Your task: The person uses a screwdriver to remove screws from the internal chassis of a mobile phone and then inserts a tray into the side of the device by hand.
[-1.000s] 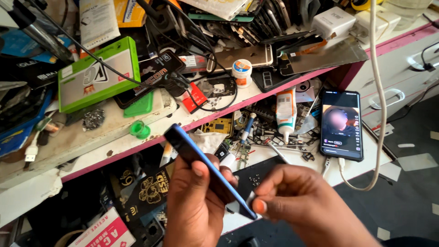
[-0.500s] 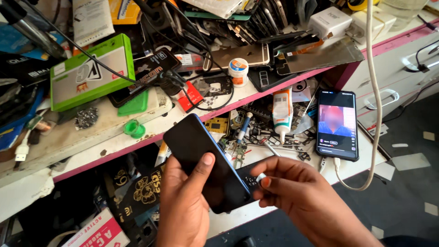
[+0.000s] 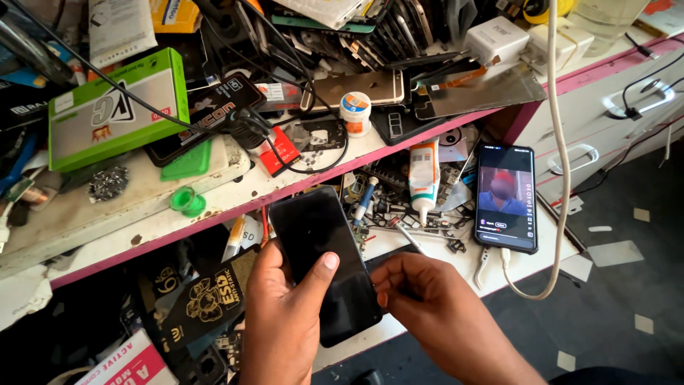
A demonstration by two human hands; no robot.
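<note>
Workbench (image 3: 427, 249), white top w/ pink edge, two tiers, fills most of view; far corners cut off by frame, and the low shelf at left is too dark to sort out beyond a black printed mat (image 3: 206, 303). Upper tier: green-and-white box (image 3: 114, 107) lying flat, black cable across it; heap of phone parts at top centre, items overlap, can't separate them. White cable (image 3: 559, 142) drops from top edge, loops down past bench front, ends near the lit phone's base. Dark phone (image 3: 324, 260) held over bench front edge, screen up and blank, tilted, top end pointing toward upper shelf; lower end covered by hands. Left hand (image 3: 285, 321) under and around it, thumb laid across the glass, fingers wrapped behind (hidden), i.e. closed on phone. Right hand (image 3: 434, 306) at phone's lower right edge, fingertips pinched against it; contact point tucked behind the phone body, prob. gripping the edge, whether anything small sits in the pinch can't be told. Lit phone (image 3: 506, 196) flat on lower tier, right of the held one, well apart, screen showing a picture, blurred. White glue tube (image 3: 423, 178) w/ orange band lying among loose small parts btw the two phones. Small round white pot (image 3: 355, 113) on upper tier. Green cap (image 3: 187, 201) near upper-tier edge.
</note>
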